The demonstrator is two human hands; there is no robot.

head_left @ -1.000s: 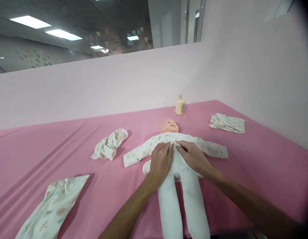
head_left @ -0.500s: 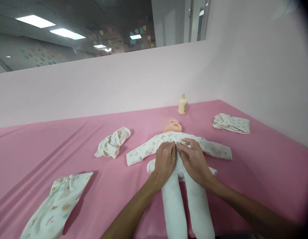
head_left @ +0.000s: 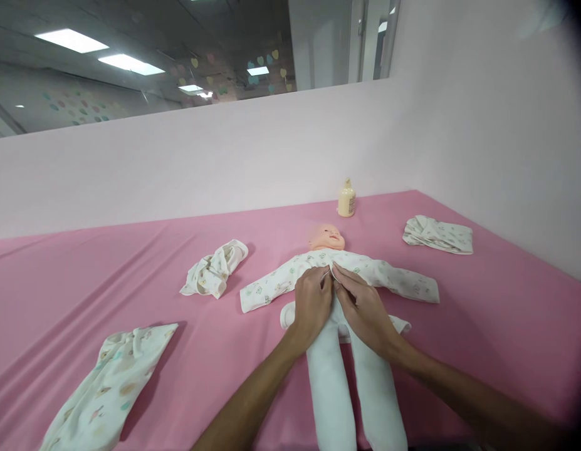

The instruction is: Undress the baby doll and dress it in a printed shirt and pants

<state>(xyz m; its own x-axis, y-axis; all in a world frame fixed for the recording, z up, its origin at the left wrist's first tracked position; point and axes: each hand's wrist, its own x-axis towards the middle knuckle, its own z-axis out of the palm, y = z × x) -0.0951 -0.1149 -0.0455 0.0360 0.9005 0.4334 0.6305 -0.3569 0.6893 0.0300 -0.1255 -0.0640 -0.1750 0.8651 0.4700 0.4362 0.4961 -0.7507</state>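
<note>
A baby doll (head_left: 326,237) lies face up on the pink table cover (head_left: 130,275), its white cloth legs pointing toward me. It wears a white printed top (head_left: 393,280) with both sleeves spread out sideways. My left hand (head_left: 313,302) and my right hand (head_left: 361,304) rest together on the doll's chest. Each hand pinches an edge of the top's front opening, and the two edges meet between my fingertips.
A crumpled printed garment (head_left: 214,275) lies left of the doll. Another printed garment (head_left: 109,388) lies at the near left. A folded one (head_left: 438,234) sits at the right by the pink wall. A cream bottle (head_left: 346,199) stands behind the doll's head.
My right hand has slid left to meet my left hand at the doll's chest, bringing the top's front edges together. The view has shifted slightly.
</note>
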